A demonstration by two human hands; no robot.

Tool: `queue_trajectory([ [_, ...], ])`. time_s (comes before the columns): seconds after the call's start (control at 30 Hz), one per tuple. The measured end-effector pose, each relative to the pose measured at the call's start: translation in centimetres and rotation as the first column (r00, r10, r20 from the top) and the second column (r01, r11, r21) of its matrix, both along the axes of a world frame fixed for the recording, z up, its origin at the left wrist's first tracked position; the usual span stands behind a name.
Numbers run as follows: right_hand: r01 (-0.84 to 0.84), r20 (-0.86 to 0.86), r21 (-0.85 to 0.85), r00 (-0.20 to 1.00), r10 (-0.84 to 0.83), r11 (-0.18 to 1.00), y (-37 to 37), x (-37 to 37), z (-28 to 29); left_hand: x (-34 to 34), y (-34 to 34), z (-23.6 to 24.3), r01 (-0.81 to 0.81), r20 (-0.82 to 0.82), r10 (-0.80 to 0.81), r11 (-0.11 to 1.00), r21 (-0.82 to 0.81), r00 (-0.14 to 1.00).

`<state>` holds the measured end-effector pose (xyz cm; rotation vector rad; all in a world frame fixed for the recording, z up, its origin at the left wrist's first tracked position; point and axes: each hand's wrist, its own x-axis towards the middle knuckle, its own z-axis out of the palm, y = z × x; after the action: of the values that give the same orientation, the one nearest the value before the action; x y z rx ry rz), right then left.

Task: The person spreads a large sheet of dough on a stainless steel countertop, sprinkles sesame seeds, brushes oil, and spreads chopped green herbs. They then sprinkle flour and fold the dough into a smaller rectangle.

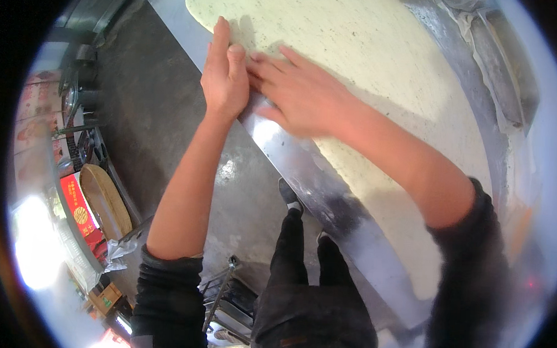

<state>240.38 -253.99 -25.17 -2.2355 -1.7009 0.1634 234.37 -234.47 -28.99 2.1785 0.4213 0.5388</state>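
A broad, pale sheet of dough (381, 55) flecked with dark specks lies spread over a metal table (276, 144). My left hand (225, 80) is held on edge by the table's near rim, next to the dough's left side. Its fingers stretch up, the thumb stands a little apart, and I see nothing in it. Just to its right, my right hand (303, 95) reaches over the dough's near edge, palm down with fingers extended. Its fingertips come close to the left palm; whether they touch is hard to tell. Slight blur softens the right hand.
A long, thin, whitish bundle (501, 74) lies beyond the dough at the far right. Left of the table, a tan oval basket or tray (104, 200) leans beside a red box (81, 213) on the grey floor (152, 90). A metal-framed rack (228, 301) stands near my legs.
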Motion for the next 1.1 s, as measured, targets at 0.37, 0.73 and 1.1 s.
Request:
queue_trajectory([
  [0.37, -0.217, -0.113, -0.436, 0.976, 0.186, 0.873, -21.9, -9.5, 4.7, -6.3, -10.2, 2.0, 0.334, -0.427, -0.085, 0.765, 0.551, 0.900],
  [0.73, 0.072, 0.013, -0.015, 0.997, -0.072, 0.997, -16.7, -2.7, 1.5, -12.1, -15.9, 5.3, 0.164, -0.432, 0.045, 0.886, 0.433, 0.901],
  [1.1, 0.255, 0.134, 0.157, 0.952, -0.277, 0.954, -8.1, 8.1, -2.4, -13.0, -19.6, 4.3, 0.259, -0.439, -0.075, 0.889, 0.377, 0.895],
])
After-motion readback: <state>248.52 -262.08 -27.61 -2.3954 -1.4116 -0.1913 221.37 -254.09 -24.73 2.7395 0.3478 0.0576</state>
